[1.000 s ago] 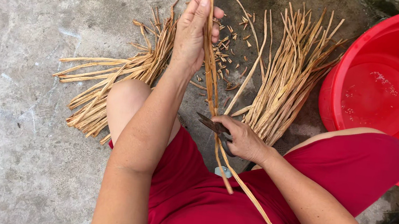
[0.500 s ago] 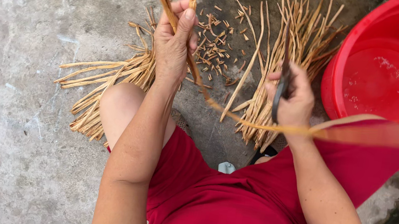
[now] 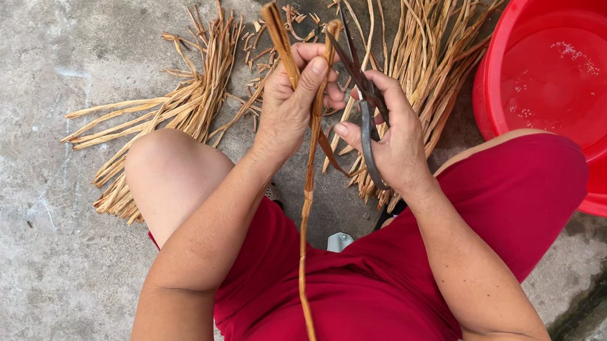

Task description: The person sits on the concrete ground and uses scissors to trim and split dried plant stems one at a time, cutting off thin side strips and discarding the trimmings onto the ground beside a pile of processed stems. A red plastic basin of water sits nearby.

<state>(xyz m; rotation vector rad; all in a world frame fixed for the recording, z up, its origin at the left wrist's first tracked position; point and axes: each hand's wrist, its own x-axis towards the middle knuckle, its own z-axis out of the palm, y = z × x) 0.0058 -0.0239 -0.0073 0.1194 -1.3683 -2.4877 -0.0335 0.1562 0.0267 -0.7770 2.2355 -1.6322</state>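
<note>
A long strip [image 3: 306, 218] runs up from the lap, over the red shorts [image 3: 378, 313], into the left hand [image 3: 289, 102], fingers pinched shut round it so the ends stand up steady. Beside it, the right hand [image 3: 397, 140] grips dark scissors [image 3: 364, 96], blades angled at the strip's tops. Beyond, cut strips lie in piles [image 3: 170, 114] on the concrete [image 3: 33, 25], with a red basin [image 3: 595, 92] of water within reach.
</note>
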